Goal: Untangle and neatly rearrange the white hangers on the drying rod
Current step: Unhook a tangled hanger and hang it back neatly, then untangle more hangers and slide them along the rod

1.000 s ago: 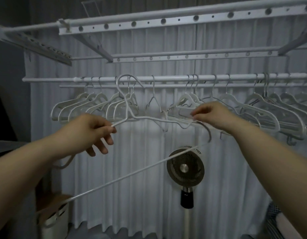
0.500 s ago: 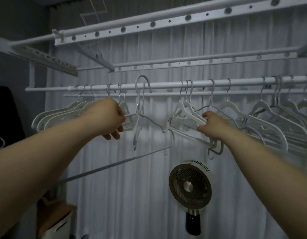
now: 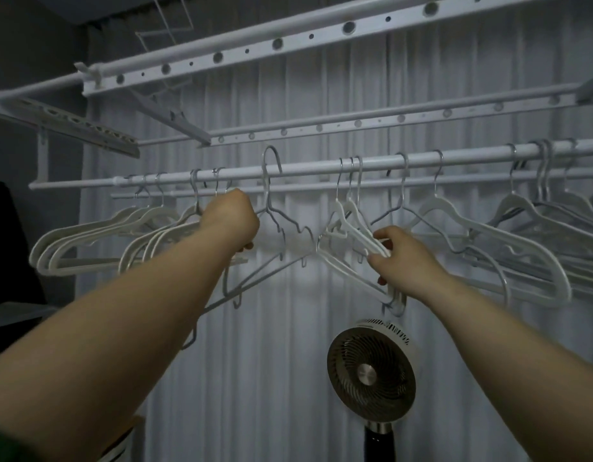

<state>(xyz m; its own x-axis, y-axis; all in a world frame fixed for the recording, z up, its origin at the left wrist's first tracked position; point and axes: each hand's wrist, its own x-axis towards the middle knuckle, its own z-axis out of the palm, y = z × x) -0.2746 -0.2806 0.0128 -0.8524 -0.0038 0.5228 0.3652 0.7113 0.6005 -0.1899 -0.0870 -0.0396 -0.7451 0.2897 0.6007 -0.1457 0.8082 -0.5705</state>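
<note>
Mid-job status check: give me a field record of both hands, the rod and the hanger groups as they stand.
left hand: grip on thin hanger, at its left shoulder
right hand: grip on middle bunch of white hangers
drying rod: carries all groups
left bunch: crowded, overlapping
right bunch: crowded, overlapping
thin hanger state: tilted, hook over rod, between the hands
below: fan

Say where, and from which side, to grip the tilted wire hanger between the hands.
Grip the wire hanger at its neck under the hook, from the front: the neck hangs bare, while its shoulders run to the left hand and into the white hangers.
</note>
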